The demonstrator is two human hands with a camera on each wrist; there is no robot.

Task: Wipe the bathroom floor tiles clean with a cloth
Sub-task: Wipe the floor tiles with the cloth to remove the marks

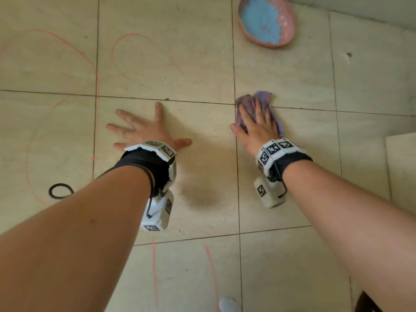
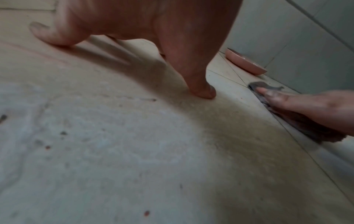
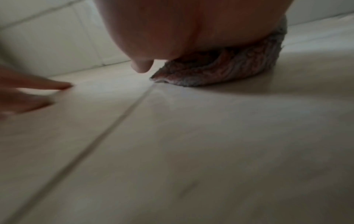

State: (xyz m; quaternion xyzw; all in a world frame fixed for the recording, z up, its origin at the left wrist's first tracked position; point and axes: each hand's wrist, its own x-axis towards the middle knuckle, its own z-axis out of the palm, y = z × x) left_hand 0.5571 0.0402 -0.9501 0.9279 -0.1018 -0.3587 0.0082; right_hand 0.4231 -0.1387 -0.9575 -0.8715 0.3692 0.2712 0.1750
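A crumpled purple cloth (image 1: 261, 102) lies on the beige floor tiles (image 1: 202, 176), over the crossing of two grout lines. My right hand (image 1: 254, 122) presses flat on the cloth with straight fingers; the cloth (image 3: 220, 71) bulges out under the palm in the right wrist view. My left hand (image 1: 144, 129) rests spread flat on the bare tile to the left, holding nothing; its thumb (image 2: 199, 84) touches the floor. From the left wrist view the cloth (image 2: 298, 121) shows under the right hand (image 2: 310, 104). Red curved marks (image 1: 126, 41) cross the tiles at left and bottom.
A pink dish with a blue inside (image 1: 266, 21) sits on the floor at the far right, near the wall (image 1: 371, 7). A black hair tie (image 1: 59, 191) lies on the tile at left. A dark smudge (image 1: 204, 197) stains the tile between my arms.
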